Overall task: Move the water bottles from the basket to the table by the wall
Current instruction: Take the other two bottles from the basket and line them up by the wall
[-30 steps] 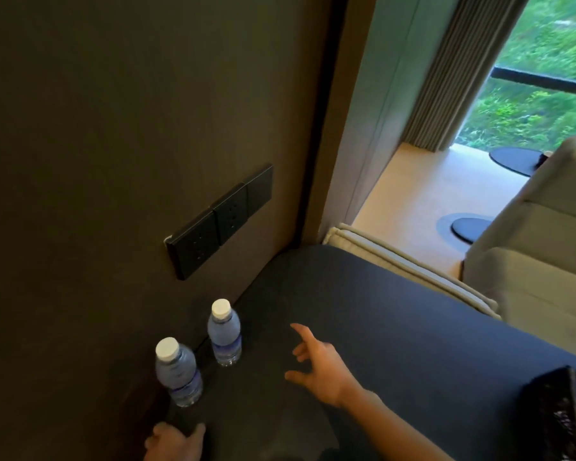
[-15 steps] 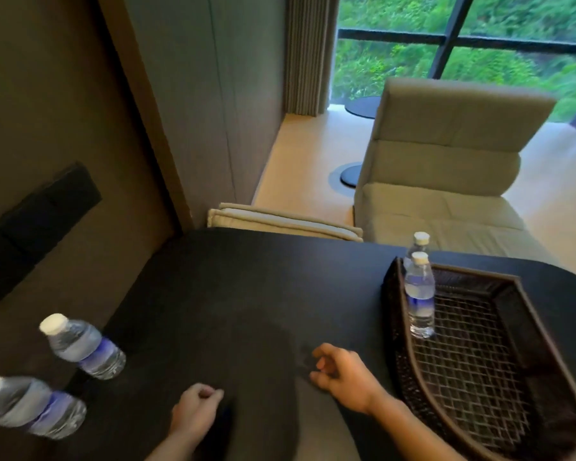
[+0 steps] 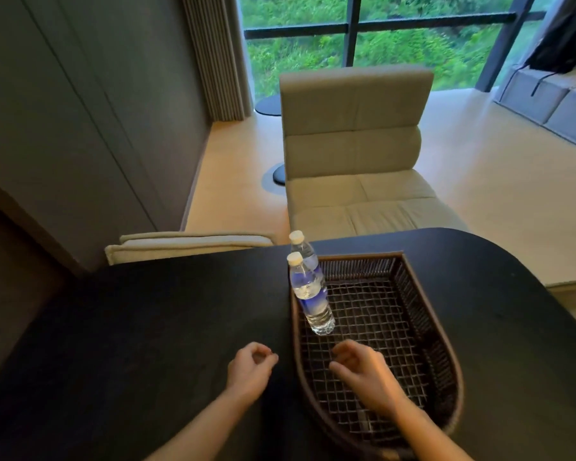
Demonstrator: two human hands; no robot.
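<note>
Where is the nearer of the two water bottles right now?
In the head view, the nearer bottle stands upright inside the wicker basket against its left wall, just in front of the second bottle and beyond the right hand.

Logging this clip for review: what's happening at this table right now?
A person is clearing water bottles out of a dark woven basket on a black table. Two bottles stand upright along its left side, the near bottle partly hiding the far bottle. Both hands are empty: the right hand hovers over the basket short of the near bottle, and the left hand is loosely curled over the table.
</note>
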